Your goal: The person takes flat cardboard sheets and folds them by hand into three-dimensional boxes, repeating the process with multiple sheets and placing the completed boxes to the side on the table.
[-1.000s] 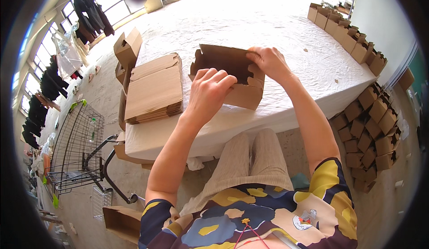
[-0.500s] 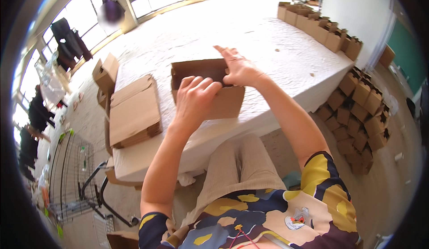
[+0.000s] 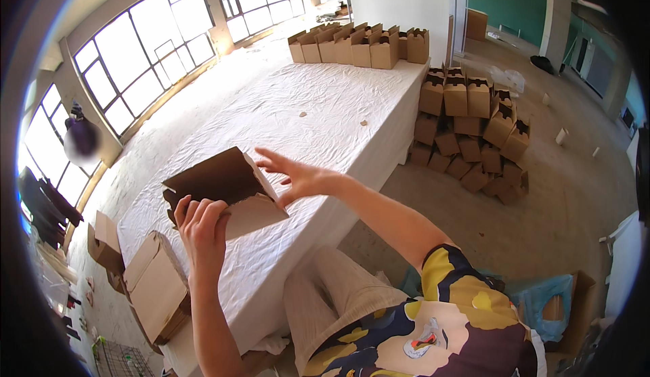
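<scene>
A brown cardboard box (image 3: 254,216) with its top open stands in front of me, tilted a little, on the white-covered table (image 3: 325,99). My left hand (image 3: 201,220) is closed over the box's near left edge, fingers curled on its rim. By the right end wall, my right hand (image 3: 298,177) has its fingers spread, thumb close to the box's near right corner. Whether that thumb touches the cardboard I cannot tell. The box's inside looks dark, with no contents to be made out. Left of it lies a stack of flattened cardboard (image 3: 157,282).
A row of open cardboard boxes (image 3: 365,47) lines the table's far end. Beyond its right edge, many more boxes (image 3: 467,120) are piled on the floor. Another box (image 3: 106,241) stands past the flat stack. A blue plastic bag (image 3: 545,306) lies at lower right, a wire cart (image 3: 122,358) at lower left.
The view has swung to the right, bringing the piled boxes nearer the middle. My right hand has shifted from inside the box's opening to its right end; the left still grips the near side.
</scene>
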`<state>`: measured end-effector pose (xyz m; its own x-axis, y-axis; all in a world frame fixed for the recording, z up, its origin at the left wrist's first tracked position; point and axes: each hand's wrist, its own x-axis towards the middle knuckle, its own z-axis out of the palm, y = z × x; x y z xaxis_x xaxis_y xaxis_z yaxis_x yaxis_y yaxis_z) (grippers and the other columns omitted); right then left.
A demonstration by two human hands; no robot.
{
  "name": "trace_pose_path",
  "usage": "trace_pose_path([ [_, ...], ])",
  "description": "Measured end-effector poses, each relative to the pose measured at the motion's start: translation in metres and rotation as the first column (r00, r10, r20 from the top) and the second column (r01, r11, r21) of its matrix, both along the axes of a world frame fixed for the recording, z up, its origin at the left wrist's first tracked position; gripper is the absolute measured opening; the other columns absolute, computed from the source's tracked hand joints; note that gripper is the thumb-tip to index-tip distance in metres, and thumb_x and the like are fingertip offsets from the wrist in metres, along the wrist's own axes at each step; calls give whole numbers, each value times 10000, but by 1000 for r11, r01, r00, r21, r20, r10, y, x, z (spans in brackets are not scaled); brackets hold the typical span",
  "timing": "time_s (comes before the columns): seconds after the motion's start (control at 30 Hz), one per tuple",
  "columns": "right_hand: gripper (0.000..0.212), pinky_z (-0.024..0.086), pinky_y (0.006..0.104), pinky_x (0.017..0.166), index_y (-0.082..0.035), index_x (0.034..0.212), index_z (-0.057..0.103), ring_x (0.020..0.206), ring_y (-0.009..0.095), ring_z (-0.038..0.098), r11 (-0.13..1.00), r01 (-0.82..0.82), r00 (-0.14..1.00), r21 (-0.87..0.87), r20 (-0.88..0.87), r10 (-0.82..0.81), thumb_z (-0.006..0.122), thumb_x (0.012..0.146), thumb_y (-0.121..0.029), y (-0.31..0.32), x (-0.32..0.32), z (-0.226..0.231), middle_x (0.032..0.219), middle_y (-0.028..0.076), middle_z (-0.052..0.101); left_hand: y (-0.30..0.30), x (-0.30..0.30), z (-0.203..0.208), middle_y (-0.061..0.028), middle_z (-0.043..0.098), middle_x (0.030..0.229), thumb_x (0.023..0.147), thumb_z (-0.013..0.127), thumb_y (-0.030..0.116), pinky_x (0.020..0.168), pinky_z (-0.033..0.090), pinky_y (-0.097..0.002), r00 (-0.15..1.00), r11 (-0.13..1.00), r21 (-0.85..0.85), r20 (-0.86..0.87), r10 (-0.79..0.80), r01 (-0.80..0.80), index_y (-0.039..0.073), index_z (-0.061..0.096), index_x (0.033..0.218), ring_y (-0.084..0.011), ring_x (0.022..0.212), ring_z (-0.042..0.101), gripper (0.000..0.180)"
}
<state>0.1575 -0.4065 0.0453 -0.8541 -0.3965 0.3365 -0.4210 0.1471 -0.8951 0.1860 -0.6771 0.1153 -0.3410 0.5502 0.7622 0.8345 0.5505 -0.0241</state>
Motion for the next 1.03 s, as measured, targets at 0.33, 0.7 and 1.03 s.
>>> trace_pose_path([
  [0.33, 1405, 366, 514, 1142, -276, 1618, 4, 1457, 310, 317, 972, 130, 991, -194, 4, -132, 952, 583, -222, 40, 32, -35, 1576, 139, 330, 58, -20, 5, -27, 645, 808, 731, 749, -6, 1152, 306, -486, 982, 984, 0, 69, -175, 176, 64, 658, 877, -223, 877, 631, 186],
  [0.7, 1252, 407, 456, 1098, -92, 1602, 110, 1409, 301, 362, 403, 746, 549, -531, 147, -823, 920, 689, -371, 247, 31, -96, 1543, 150, 350, 177, -90, -77, -103, 533, 1354, 740, 808, 90, 1120, 333, -515, 955, 952, -198, 232, -186, 233, 122, 643, 1229, -347, 1301, 449, 517],
  [1.03, 1186, 263, 413, 1190, -67, 1592, 104, 1452, 265, 307, 50, 822, 170, -567, 162, -972, 900, 742, -294, 435, -51, -117, 1586, 153, 301, 279, -144, -161, -89, 510, 1420, 811, 787, 225, 1121, 353, -470, 795, 819, -310, 547, -262, 483, 129, 625, 1286, -330, 1344, 427, 511],
])
